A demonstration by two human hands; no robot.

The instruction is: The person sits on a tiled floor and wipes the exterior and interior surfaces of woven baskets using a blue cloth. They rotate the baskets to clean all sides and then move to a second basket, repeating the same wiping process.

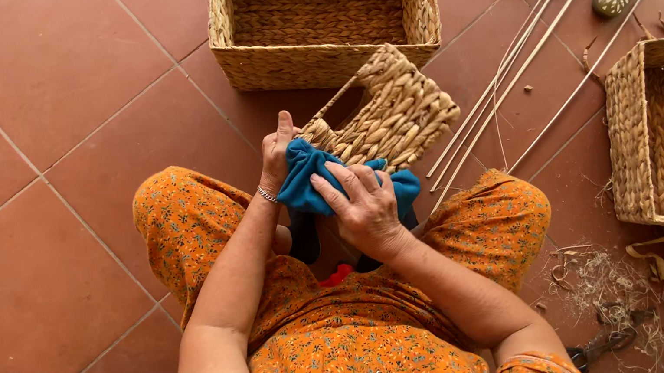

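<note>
A crumpled blue cloth [310, 183] lies bunched against a small woven basket piece [391, 112] (tilted, unfinished) over the lap.

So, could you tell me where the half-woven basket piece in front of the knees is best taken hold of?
Probably by the woven panel's free upper-right edge, coming from the far side. That end sticks up clear of the floor, while the near end is wrapped in the blue cloth under the left hand and right hand. A bare wire frame pokes out on its left.

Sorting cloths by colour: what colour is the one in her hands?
Blue cloth, clearest in the head view.
</note>
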